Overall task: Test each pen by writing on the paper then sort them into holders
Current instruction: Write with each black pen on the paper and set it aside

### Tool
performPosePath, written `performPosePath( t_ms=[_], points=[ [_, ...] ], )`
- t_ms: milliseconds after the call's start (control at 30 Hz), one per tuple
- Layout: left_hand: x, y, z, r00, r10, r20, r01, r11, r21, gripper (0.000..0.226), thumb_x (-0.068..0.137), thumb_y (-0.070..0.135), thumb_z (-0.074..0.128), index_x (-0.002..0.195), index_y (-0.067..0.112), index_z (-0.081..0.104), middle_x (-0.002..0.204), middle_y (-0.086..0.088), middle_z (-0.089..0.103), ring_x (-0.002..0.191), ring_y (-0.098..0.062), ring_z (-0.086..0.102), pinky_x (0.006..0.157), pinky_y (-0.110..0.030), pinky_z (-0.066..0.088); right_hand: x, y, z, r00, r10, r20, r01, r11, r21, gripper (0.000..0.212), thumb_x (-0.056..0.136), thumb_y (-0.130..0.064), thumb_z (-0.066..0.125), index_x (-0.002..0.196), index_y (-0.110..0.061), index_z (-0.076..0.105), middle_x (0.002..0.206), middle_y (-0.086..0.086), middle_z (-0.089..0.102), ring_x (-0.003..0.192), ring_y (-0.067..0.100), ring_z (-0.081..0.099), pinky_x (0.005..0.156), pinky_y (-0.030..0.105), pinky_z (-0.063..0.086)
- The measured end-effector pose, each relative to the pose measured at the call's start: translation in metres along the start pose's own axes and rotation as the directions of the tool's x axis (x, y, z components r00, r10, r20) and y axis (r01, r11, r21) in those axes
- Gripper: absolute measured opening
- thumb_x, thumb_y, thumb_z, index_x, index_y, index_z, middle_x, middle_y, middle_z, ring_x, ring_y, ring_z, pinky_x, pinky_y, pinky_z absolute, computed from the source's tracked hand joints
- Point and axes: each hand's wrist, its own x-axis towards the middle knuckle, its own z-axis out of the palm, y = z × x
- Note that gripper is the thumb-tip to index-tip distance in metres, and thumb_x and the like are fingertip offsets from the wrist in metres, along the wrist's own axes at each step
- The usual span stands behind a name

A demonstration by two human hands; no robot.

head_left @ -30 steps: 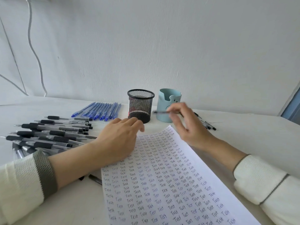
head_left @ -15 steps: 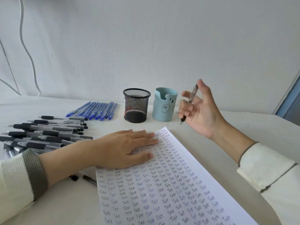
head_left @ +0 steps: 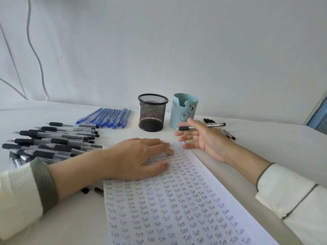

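Observation:
A white paper (head_left: 177, 209) covered with rows of the handwritten word "Test" lies in front of me. My left hand (head_left: 141, 156) presses flat on its upper left part, fingers straight. My right hand (head_left: 207, 140) hovers just past the sheet's top right corner, fingers stretched to the left. A black-grip pen (head_left: 217, 124) lies level between its thumb and forefinger, tip pointing left. Behind stand a black mesh holder (head_left: 153, 112) and a light blue bear holder (head_left: 183, 110); no pens show in either.
A row of blue pens (head_left: 109, 117) lies left of the mesh holder. A large pile of black pens (head_left: 53, 142) covers the table's left side. A few more black pens (head_left: 228, 134) lie behind my right hand. Another pen (head_left: 85, 190) peeks out under my left forearm.
My right hand dropped from a raised pose to just above the table, and the pen turned from upright to level. My left hand stayed flat on the paper.

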Motion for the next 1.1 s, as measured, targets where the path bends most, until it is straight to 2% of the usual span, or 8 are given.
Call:
performPosePath(
  t_ms=[100, 233, 467, 567, 667, 767, 867, 1100],
  points=[
    [0.0, -0.001, 0.001, 1.0, 0.007, -0.006, -0.007, 1.0, 0.004, 0.057, 0.092, 0.07, 0.023, 0.144, 0.05, 0.03, 0.155, 0.025, 0.027, 0.138, 0.001, 0.034, 0.117, -0.029, 0.027, -0.001, 0.003, 0.002, 0.995, -0.083, -0.055, 0.068, 0.968, -0.243, 0.019, 0.094, -0.03, 0.064, 0.088, -0.012, 0.066, 0.081, 0.006, 0.073, 0.063, 0.011, 0.06, 0.057, 0.018, 0.049],
    [0.001, 0.001, 0.001, 1.0, 0.0, 0.004, 0.0, 1.0, 0.02, 0.057, 0.093, 0.068, 0.024, 0.147, 0.05, 0.029, 0.156, 0.026, 0.024, 0.141, 0.004, 0.026, 0.119, -0.029, 0.021, -0.001, 0.01, 0.001, 0.974, -0.202, -0.101, 0.146, 0.905, -0.4, 0.032, 0.083, -0.031, 0.077, 0.069, -0.017, 0.053, 0.056, -0.002, 0.06, 0.05, 0.008, 0.05, 0.053, 0.018, 0.04],
    [0.003, 0.001, 0.002, 1.0, 0.001, -0.005, -0.001, 1.0, 0.025, 0.058, 0.093, 0.069, 0.023, 0.147, 0.049, 0.03, 0.156, 0.025, 0.025, 0.141, 0.003, 0.026, 0.118, -0.029, 0.021, 0.001, 0.019, 0.001, 0.952, -0.26, -0.16, 0.173, 0.891, -0.419, 0.046, 0.084, -0.034, 0.076, 0.05, -0.021, 0.047, 0.05, 0.005, 0.058, 0.049, 0.019, 0.05, 0.054, 0.027, 0.04],
    [0.003, 0.0, 0.004, 1.0, 0.005, -0.011, -0.005, 1.0, 0.022, 0.061, 0.091, 0.071, 0.02, 0.147, 0.048, 0.03, 0.156, 0.024, 0.027, 0.14, 0.003, 0.029, 0.118, -0.032, 0.023, 0.002, 0.021, 0.0, 0.951, -0.272, -0.145, 0.193, 0.891, -0.41, 0.044, 0.083, -0.031, 0.077, 0.05, -0.022, 0.049, 0.049, 0.0, 0.056, 0.051, 0.018, 0.054, 0.056, 0.029, 0.043],
    [0.003, 0.0, 0.003, 1.0, 0.0, -0.011, 0.0, 1.0, 0.027, 0.059, 0.093, 0.069, 0.022, 0.147, 0.048, 0.03, 0.156, 0.024, 0.027, 0.14, 0.003, 0.029, 0.118, -0.033, 0.024, 0.002, 0.02, 0.001, 0.947, -0.289, -0.143, 0.2, 0.874, -0.443, 0.038, 0.085, -0.024, 0.075, 0.057, -0.014, 0.051, 0.046, 0.0, 0.054, 0.045, 0.013, 0.049, 0.049, 0.022, 0.039],
    [0.002, 0.002, 0.002, 1.0, -0.008, 0.001, 0.008, 0.999, 0.031, 0.056, 0.095, 0.066, 0.026, 0.147, 0.048, 0.031, 0.156, 0.025, 0.026, 0.14, 0.004, 0.027, 0.118, -0.03, 0.022, 0.002, 0.018, 0.002, 0.933, -0.324, -0.153, 0.205, 0.832, -0.516, 0.038, 0.085, -0.014, 0.071, 0.056, -0.01, 0.047, 0.043, -0.003, 0.05, 0.047, 0.014, 0.048, 0.057, 0.026, 0.043],
    [0.001, 0.002, 0.002, 1.0, -0.011, 0.008, 0.01, 1.0, 0.029, 0.055, 0.094, 0.065, 0.027, 0.147, 0.049, 0.03, 0.156, 0.026, 0.024, 0.14, 0.004, 0.026, 0.117, -0.027, 0.019, 0.003, 0.019, 0.003, 0.934, -0.311, -0.173, 0.189, 0.845, -0.501, 0.039, 0.083, -0.006, 0.066, 0.052, -0.012, 0.042, 0.041, 0.001, 0.048, 0.042, 0.011, 0.046, 0.052, 0.022, 0.041],
    [0.003, 0.0, 0.003, 1.0, -0.006, 0.001, 0.006, 1.0, 0.024, 0.054, 0.095, 0.066, 0.027, 0.147, 0.05, 0.029, 0.156, 0.026, 0.024, 0.14, 0.005, 0.026, 0.119, -0.033, 0.022, 0.005, 0.021, 0.004, 0.929, -0.327, -0.174, 0.212, 0.854, -0.475, 0.037, 0.082, -0.003, 0.066, 0.053, -0.01, 0.043, 0.047, 0.01, 0.046, 0.038, 0.009, 0.045, 0.042, 0.017, 0.037]
  ],
)
